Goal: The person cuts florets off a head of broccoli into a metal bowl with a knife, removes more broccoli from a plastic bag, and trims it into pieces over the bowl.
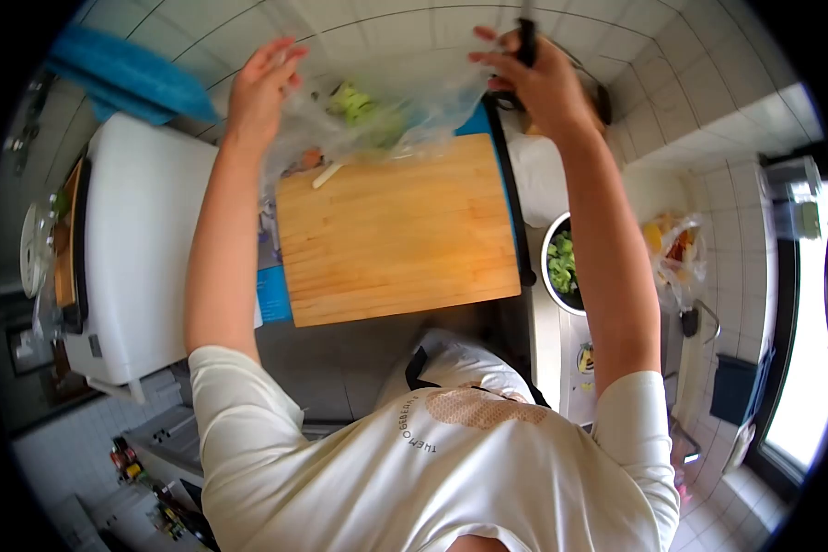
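A clear plastic bag with pale green vegetable pieces in it stretches between my two hands, behind the cutting board. My left hand is at the bag's left edge, its fingers curled and somewhat apart; whether they grip the plastic is unclear. At the bag's right side, my right hand holds a black-handled knife upright, with some fingers stretched toward the plastic. Below the bag lies the wooden cutting board, with a pale stick-like item at its upper left edge.
A bowl of cut green vegetables stands right of the board, under my right forearm. A white appliance is at the left, with a blue towel behind it. Another plastic bag sits farther right. Tiled walls surround the counter.
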`<state>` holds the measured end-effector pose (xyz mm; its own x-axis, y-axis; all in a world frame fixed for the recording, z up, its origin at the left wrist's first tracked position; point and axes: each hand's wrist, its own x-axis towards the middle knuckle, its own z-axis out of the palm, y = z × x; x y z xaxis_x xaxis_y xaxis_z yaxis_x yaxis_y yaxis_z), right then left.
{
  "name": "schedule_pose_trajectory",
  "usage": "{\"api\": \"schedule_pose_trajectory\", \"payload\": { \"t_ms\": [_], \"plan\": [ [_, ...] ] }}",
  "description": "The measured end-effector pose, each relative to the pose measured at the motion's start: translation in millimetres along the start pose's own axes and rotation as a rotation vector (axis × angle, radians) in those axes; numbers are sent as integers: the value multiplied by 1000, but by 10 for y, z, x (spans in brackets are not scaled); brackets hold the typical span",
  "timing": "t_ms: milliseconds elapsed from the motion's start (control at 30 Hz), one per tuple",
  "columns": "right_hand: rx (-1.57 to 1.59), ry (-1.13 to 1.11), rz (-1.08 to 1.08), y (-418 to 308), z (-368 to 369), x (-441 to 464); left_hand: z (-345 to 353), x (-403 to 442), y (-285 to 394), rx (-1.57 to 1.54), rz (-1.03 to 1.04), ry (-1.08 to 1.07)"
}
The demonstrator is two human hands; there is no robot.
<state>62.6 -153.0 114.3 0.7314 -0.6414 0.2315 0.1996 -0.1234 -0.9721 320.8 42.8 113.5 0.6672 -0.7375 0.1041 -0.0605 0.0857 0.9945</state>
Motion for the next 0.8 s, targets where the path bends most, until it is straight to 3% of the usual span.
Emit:
{"api": "schedule_pose_trajectory", "payload": {
  "t_ms": [133, 267, 367, 433, 467, 533, 567, 600, 633, 667, 700, 800],
  "plan": [
    [-336, -81, 229, 144, -331, -434, -163, -273, -178, 292, -126, -40],
    [-261, 45, 416, 220, -814, -1220, -291, -498, -335, 350, -148, -125],
    [-303, 133, 552, 431, -1181, -1837, -195, -688, -321, 424, -57, -97],
    [-217, 218, 661, 494, -1176, -2187, -124, -819, -288, 726, -7, 118],
    [-208, 209, 681, 524, -1107, -2318, -63, -901, -284, 735, -2, 119],
    [-206, 192, 691, 526, -868, -2506, 127, -1105, -332, 836, 336, 284],
    [-227, 148, 771, 480, -726, -2546, 231, -1229, -368, 817, 322, 190],
    [-364, 124, 646, 779, -632, -2684, 343, -1353, -425, 795, 307, 98],
    [-395, 92, 715, 818, -473, -2701, 440, -1462, -519, 854, 390, -30],
    [-406, 78, 645, 867, -324, -2714, 547, -1565, -624, 910, 473, -161],
    [-399, 109, 554, 1036, -189, -2762, 704, -1691, -723, 891, 403, -172],
    [-449, 74, 606, 1146, -40, -2607, 1041, -1962, -937, 817, 263, -288]
  ]
}}
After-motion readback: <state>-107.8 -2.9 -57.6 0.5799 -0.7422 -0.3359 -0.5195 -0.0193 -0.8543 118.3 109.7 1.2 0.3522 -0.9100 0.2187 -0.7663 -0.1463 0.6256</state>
